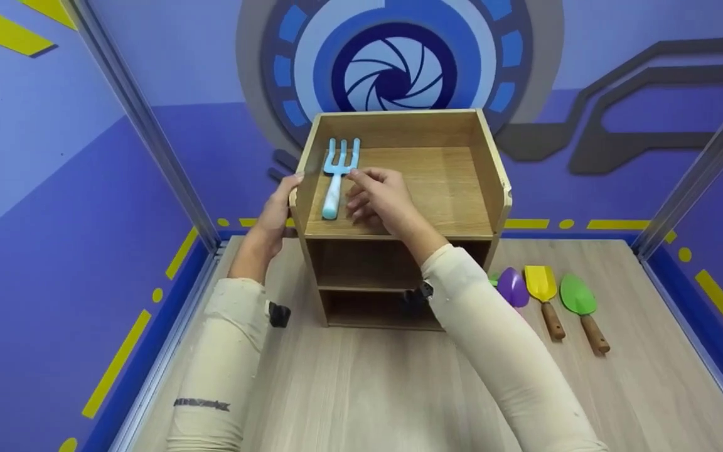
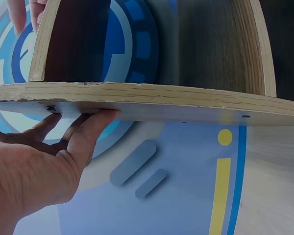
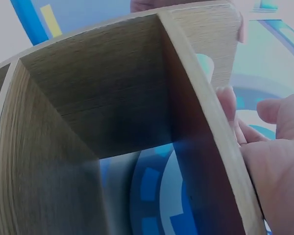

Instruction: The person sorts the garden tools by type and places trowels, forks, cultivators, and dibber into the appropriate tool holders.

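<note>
A light blue hand fork [image 1: 334, 179] lies on the top board of a small wooden shelf unit [image 1: 446, 188], near its left side, tines toward the back. Right beside the fork's neck is my right hand [image 1: 383, 198], fingers loosely bent and palm empty. The right wrist view shows that thumb and the fingers [image 3: 250, 132] apart, past the top board's edge; only the fork's handle end [image 3: 204, 66] shows there. My left hand [image 1: 273, 213] rests against the outside of the unit's left panel, fingertips at its upper edge. In the left wrist view its fairly straight fingers [image 2: 90, 129] touch that panel.
To the right of the unit, a purple trowel [image 1: 513, 287], a yellow shovel [image 1: 541, 284] and a green trowel [image 1: 578, 295] lie on the wood-grain table [image 1: 386, 389]. My right forearm partly covers the purple one. Blue printed walls [image 1: 211, 56] stand behind and at both sides.
</note>
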Demonstrator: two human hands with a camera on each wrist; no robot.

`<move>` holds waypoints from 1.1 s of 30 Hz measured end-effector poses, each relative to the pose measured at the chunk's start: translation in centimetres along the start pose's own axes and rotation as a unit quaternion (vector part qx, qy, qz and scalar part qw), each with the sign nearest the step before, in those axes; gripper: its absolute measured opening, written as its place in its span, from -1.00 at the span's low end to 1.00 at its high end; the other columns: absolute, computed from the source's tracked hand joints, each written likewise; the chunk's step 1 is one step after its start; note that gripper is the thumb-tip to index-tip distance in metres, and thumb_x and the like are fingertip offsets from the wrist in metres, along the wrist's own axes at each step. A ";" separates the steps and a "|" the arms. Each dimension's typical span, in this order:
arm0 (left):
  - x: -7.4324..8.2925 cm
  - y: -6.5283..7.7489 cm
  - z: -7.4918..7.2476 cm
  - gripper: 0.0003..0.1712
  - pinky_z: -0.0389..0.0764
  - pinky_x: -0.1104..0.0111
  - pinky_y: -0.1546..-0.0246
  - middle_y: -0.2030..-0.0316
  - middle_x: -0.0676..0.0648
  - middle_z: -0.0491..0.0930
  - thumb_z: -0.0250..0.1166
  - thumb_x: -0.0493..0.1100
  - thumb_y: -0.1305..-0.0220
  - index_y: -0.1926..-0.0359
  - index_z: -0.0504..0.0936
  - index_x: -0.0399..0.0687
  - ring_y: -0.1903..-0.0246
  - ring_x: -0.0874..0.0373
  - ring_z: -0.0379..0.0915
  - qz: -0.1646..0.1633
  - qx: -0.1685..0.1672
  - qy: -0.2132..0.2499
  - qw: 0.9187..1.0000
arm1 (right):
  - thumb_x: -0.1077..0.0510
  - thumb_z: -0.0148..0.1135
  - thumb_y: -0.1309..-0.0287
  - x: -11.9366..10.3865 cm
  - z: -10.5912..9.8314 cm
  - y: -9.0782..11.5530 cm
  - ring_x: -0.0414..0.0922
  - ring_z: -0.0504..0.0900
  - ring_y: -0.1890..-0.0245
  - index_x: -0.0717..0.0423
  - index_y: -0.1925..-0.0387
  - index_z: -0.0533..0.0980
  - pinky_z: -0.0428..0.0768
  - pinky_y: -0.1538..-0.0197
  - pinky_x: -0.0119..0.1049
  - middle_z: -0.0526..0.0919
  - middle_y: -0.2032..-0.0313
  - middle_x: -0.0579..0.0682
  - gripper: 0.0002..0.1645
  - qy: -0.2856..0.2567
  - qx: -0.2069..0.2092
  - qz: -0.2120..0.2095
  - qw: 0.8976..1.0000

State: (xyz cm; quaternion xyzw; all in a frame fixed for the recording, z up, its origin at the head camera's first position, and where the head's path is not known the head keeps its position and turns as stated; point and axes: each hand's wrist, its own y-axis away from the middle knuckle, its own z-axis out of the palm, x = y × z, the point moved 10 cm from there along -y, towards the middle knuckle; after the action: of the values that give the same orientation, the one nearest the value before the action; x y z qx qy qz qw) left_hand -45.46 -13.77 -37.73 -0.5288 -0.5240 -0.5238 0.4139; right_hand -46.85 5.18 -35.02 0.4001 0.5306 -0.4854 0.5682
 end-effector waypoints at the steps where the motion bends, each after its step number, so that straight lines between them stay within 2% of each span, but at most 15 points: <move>1: -0.1 0.0 0.0 -0.12 0.53 0.08 -0.10 -0.22 -0.10 0.46 -0.06 0.47 -0.42 -0.43 0.48 -0.05 -0.19 0.03 0.39 -0.001 -0.001 -0.002 1.000 | 0.03 0.17 -0.59 -0.1 -0.1 0.2 -0.18 0.70 0.54 0.43 -0.25 0.54 0.70 0.49 -0.30 0.68 0.36 0.01 -0.47 -0.003 -0.007 -0.002 1.000; 7: 0.0 0.0 0.2 -0.10 0.50 0.02 -0.15 -0.24 -0.14 0.45 -0.08 0.49 -0.43 -0.43 0.47 -0.05 -0.20 0.00 0.38 0.007 -0.003 -0.005 1.000 | 0.02 0.16 -0.59 -1.0 -0.9 3.0 -0.19 0.74 0.45 0.40 -0.28 0.55 0.72 0.44 -0.31 0.73 0.33 -0.04 -0.46 0.030 -0.044 -0.039 0.998; 12: 0.0 -0.1 0.4 -0.07 0.44 -0.11 -0.29 -0.39 -0.19 0.36 -0.07 0.50 -0.42 -0.53 0.37 0.02 -0.31 -0.07 0.32 0.009 -0.007 -0.014 1.000 | 0.07 0.15 -0.58 -1.7 -2.2 6.3 -0.18 0.77 0.39 0.47 -0.27 0.53 0.75 0.36 -0.30 0.77 0.28 0.00 -0.47 0.059 -0.072 -0.069 0.993; 18: -0.1 0.0 0.2 -0.10 0.40 -0.14 -0.33 -0.46 -0.19 0.31 -0.09 0.49 -0.42 -0.58 0.33 0.13 -0.38 -0.10 0.27 0.005 -0.007 -0.012 1.000 | 0.10 0.14 -0.58 -1.0 -4.4 10.3 -0.15 0.79 0.34 0.43 -0.28 0.55 0.78 0.31 -0.23 0.79 0.25 -0.02 -0.51 0.124 -0.104 -0.079 0.984; 21: -0.1 0.0 0.1 -0.10 0.43 -0.09 -0.27 -0.46 -0.19 0.32 -0.08 0.49 -0.41 -0.58 0.33 0.15 -0.35 -0.10 0.29 0.008 -0.006 -0.013 1.000 | 0.13 0.13 -0.59 0.3 -6.1 11.8 -0.14 0.80 0.33 0.39 -0.25 0.58 0.79 0.30 -0.21 0.79 0.25 -0.03 -0.55 0.141 -0.114 -0.074 0.981; 27: -0.1 0.0 0.0 -0.06 0.52 0.01 -0.11 -0.37 -0.19 0.41 -0.05 0.51 -0.38 -0.55 0.36 0.06 -0.24 -0.07 0.39 0.005 0.001 -0.008 1.000 | 0.10 0.12 -0.61 2.7 -10.3 14.3 -0.13 0.79 0.31 0.34 -0.23 0.59 0.79 0.29 -0.22 0.79 0.24 -0.03 -0.58 0.160 -0.113 -0.061 0.979; 33: 0.0 0.2 0.0 -0.07 0.52 0.04 -0.09 -0.38 -0.17 0.38 -0.09 0.50 -0.41 -0.59 0.30 0.11 -0.25 -0.05 0.37 0.008 0.003 -0.016 1.000 | 0.12 0.05 -0.65 4.4 -15.0 16.2 -0.13 0.81 0.28 0.41 -0.24 0.55 0.80 0.27 -0.20 0.80 0.21 -0.06 -0.55 0.138 -0.084 -0.064 0.985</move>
State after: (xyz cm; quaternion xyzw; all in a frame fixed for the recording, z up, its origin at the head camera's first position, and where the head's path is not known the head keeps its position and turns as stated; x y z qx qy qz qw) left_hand -45.31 -13.79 -37.74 -0.5401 -0.5276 -0.5105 0.4114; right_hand -34.43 22.56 -42.07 0.3795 0.6673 -0.4143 0.4890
